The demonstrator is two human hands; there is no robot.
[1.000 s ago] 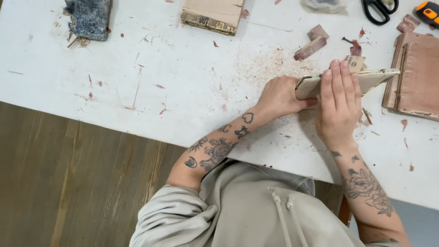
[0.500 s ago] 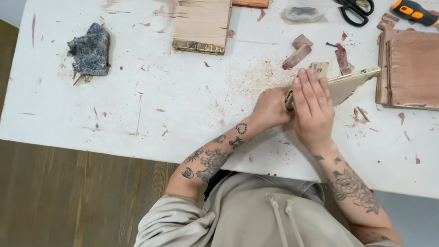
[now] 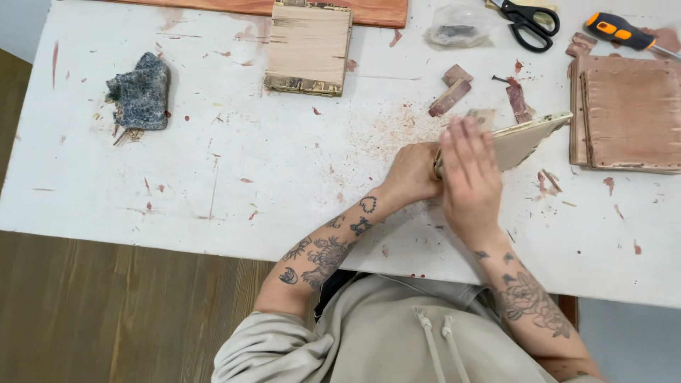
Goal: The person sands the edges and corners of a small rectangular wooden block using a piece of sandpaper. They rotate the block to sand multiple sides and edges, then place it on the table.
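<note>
Head view, and out by the worktop's left edge a crumpled blue-grey cloth [image 3: 139,90] lies well apart from the action, with a pale wooden block [image 3: 309,47] near the far edge. On to the middle: the left hand [image 3: 413,172] is curled round the near-left end of a thin pale board [image 3: 521,136], fingers wrapped under it, clamping it in place over a patch of reddish dust. The board's long axis runs from that grip up and away to the right, tilted on edge, its far tip pointing toward the stack of reddish-brown panels [image 3: 624,117] by the right edge. The right hand [image 3: 468,174] is right beside the left, laid flat across the board's face, fingers straight and pressed together, touching it rather than gripping. Small wood offcuts [image 3: 449,96] sit just beyond the board; black scissors [image 3: 527,23] and an orange-handled tool [image 3: 618,31] rest at the far right corner.
</note>
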